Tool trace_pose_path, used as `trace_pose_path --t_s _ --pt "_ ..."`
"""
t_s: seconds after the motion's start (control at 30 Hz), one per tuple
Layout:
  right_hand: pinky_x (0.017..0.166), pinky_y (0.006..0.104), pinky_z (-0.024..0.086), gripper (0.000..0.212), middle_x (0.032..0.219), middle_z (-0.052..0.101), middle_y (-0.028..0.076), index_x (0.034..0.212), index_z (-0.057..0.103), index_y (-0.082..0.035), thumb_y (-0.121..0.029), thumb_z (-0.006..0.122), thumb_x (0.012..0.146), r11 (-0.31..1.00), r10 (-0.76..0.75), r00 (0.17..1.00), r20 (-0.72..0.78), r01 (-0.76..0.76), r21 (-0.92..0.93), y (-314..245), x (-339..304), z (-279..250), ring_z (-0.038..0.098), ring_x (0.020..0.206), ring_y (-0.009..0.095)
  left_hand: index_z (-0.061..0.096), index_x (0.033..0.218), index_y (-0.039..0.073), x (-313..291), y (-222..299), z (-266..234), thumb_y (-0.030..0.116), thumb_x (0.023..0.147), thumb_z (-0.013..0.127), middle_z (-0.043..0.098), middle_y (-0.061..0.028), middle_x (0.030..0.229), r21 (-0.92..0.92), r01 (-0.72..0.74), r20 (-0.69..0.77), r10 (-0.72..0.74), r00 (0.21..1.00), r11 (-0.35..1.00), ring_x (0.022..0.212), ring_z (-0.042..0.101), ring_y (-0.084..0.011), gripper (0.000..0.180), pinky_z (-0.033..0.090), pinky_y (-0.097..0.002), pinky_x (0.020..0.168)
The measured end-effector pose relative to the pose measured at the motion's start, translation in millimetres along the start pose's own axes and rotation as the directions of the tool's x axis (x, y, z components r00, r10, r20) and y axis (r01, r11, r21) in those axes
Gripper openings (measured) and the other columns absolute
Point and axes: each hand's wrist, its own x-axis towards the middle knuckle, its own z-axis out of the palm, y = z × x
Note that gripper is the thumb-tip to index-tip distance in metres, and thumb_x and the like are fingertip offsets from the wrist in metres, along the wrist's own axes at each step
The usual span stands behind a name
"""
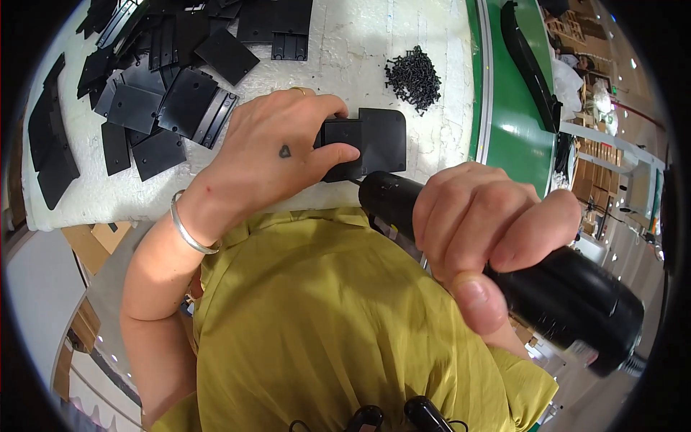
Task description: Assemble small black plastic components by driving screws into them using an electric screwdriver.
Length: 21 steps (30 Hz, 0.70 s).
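My left hand (281,140) grips a flat black plastic part (385,140) near the front edge of the white work surface, its thumb and fingers closed over the part's left half. In my right hand (489,230) is a black electric screwdriver (568,306), fingers wrapped round its barrel. The tool lies slantwise, with its cable end at the lower right. Its thin bit meets the near edge of the plastic part; whether a screw sits at the tip is too small to tell.
Beyond the part lies a heap of small black screws (414,79). Many black plastic plates (165,101) are piled at the far left, with a separate stack (52,144) beside them. A green strip (515,93) on the right bears a long curved black piece (531,68).
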Motion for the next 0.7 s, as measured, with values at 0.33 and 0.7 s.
trace_pose_path --t_s 0.33,0.7 --pt "0.041 0.0266 0.041 0.032 0.059 0.051 0.001 0.083 0.038 -0.011 0.001 0.066 0.072 0.997 -0.011 0.984 0.179 0.023 -0.068 3 7 -3 0.050 0.045 0.014 0.061 0.095 0.006 -2 -2 3 0.031 0.073 0.068 0.063 -0.0106 0.091 -0.022 0.001 -0.043 -0.002 0.999 1.000 0.084 0.057 -0.0309 0.033 0.044 -0.0375 0.075" --pt "0.047 0.0267 0.039 0.029 0.058 0.048 -0.001 0.092 0.042 -0.010 -0.001 0.063 0.074 0.995 -0.062 0.983 -0.172 0.075 0.071 3 -2 7 0.047 0.047 0.012 0.062 0.099 0.006 10 1 -6 0.031 0.072 0.070 0.063 -0.0108 0.087 -0.029 0.086 0.057 -0.084 0.995 0.996 0.085 0.058 -0.0309 0.038 0.045 -0.0389 0.076"
